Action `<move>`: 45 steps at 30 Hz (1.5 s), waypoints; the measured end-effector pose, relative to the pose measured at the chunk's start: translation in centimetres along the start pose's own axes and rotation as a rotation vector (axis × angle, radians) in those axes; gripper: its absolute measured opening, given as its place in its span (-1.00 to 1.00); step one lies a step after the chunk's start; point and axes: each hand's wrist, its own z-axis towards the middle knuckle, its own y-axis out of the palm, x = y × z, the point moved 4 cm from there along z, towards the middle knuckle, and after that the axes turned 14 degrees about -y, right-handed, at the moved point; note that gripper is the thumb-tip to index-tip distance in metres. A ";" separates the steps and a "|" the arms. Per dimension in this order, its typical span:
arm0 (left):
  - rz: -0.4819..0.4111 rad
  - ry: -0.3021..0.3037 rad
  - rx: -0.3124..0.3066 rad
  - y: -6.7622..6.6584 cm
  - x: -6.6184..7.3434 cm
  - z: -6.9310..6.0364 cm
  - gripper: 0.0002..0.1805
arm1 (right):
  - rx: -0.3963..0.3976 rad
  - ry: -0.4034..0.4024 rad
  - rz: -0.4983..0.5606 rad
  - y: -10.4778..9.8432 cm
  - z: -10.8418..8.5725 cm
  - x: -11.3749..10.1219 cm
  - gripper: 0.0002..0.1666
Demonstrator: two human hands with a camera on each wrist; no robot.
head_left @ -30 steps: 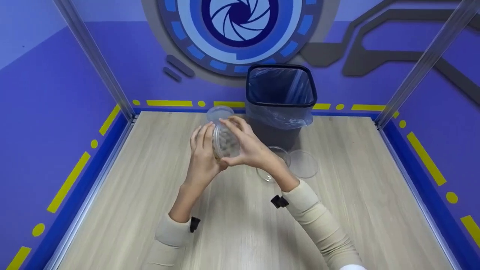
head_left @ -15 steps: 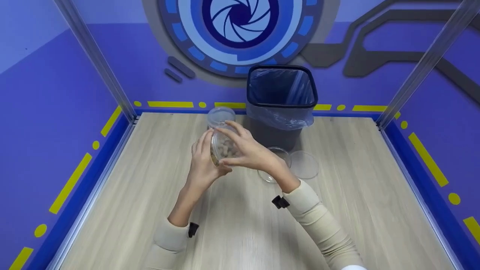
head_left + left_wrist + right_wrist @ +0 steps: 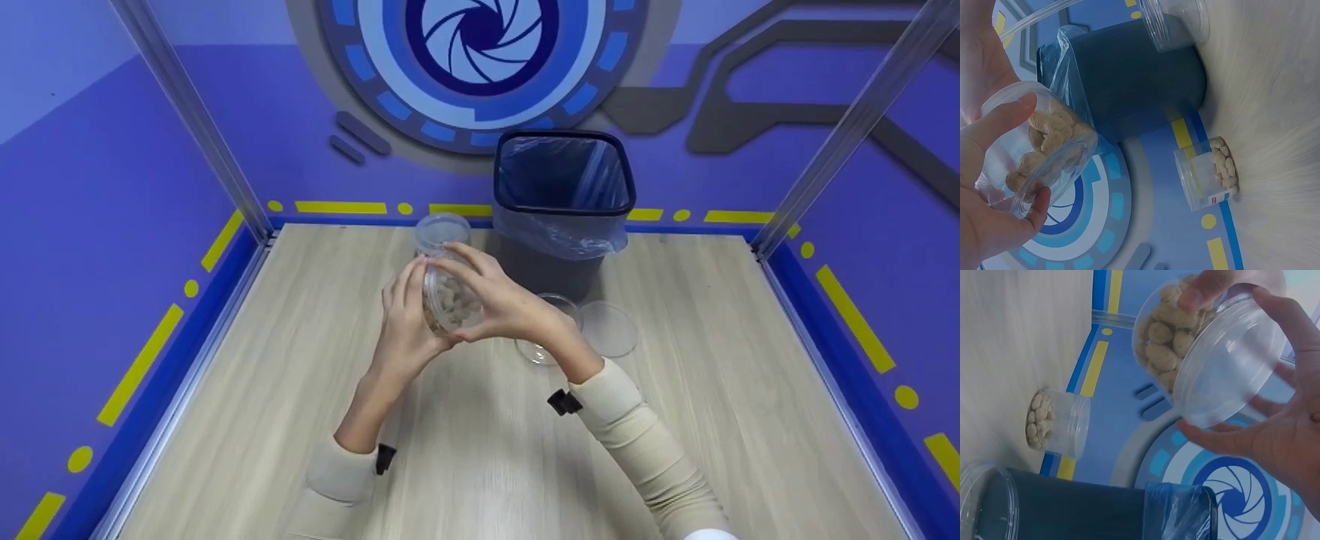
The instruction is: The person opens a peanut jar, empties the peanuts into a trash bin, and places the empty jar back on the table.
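Both hands hold a clear round jar of peanuts (image 3: 454, 300) tilted above the table. My left hand (image 3: 403, 326) grips its left side, fingers over the top. From the right, my right hand (image 3: 514, 306) curls its fingers and thumb around the end with the clear lid (image 3: 1224, 363); whether the lid is fully seated I cannot tell. Peanuts (image 3: 1162, 343) lie against the jar's wall in the right wrist view. Just behind the hands stands a second clear jar (image 3: 442, 229), with peanuts at its bottom (image 3: 1223, 166) in the left wrist view.
A dark bin (image 3: 559, 259) with a plastic liner (image 3: 577, 244) stands at the back, right of the hands. In front of it lies an empty-looking clear jar (image 3: 537, 351), partly behind my right arm, and a flat clear disc (image 3: 609, 330) is beside it.
The held jar and both hands have come slightly down and toward me. My right thumb and fingers have shifted a little around the jar's end.
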 end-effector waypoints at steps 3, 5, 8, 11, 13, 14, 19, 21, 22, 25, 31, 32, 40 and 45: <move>-0.012 0.006 -0.007 -0.2 -0.1 0.0 0.29 | -0.012 -0.086 -0.060 0.0 0.0 -0.1 0.21; -0.015 0.010 -0.009 -0.3 -0.2 0.0 0.28 | -0.009 -0.120 -0.080 0.0 0.0 -0.1 0.21; -0.013 0.019 -0.009 -0.5 -0.2 0.0 0.27 | -0.006 -0.113 -0.041 0.2 -0.2 -0.1 0.19; 0.000 0.018 -0.017 -0.5 -0.3 -0.2 0.29 | 0.014 -0.058 0.024 0.4 -0.2 0.1 0.15; 0.008 0.022 -0.021 -0.4 -0.3 -0.3 0.30 | 0.039 0.012 0.061 0.5 -0.2 0.1 0.13; 0.011 0.022 -0.022 -0.3 -0.3 -0.3 0.31 | 0.059 0.048 0.072 0.5 -0.1 0.1 0.13; 0.013 0.043 -0.001 0.0 -0.2 -0.4 0.32 | 0.142 0.168 0.085 0.5 0.3 0.0 0.20; 0.012 0.054 0.017 0.1 -0.2 -0.3 0.31 | 0.152 0.165 0.081 0.5 0.3 0.0 0.20; 0.012 0.062 0.025 0.0 -0.2 -0.3 0.29 | 0.154 0.153 0.078 0.5 0.3 0.0 0.20; 0.014 0.085 0.040 0.0 -0.1 -0.2 0.22 | 0.135 0.084 0.050 0.5 0.2 0.0 0.20; 0.003 0.109 0.049 -0.3 0.1 0.1 0.24 | 0.082 -0.099 -0.063 0.1 0.0 -0.3 0.17; 0.000 0.110 0.047 -0.3 0.1 0.1 0.25 | 0.077 -0.112 -0.069 0.1 -0.1 -0.3 0.17; -0.016 0.084 0.015 -0.2 -0.5 0.0 0.30 | 0.119 0.083 0.061 -0.1 -0.1 -0.1 0.23; 0.015 0.073 0.025 0.0 -0.7 -0.1 0.33 | 0.148 0.237 0.119 0.2 0.0 0.3 0.28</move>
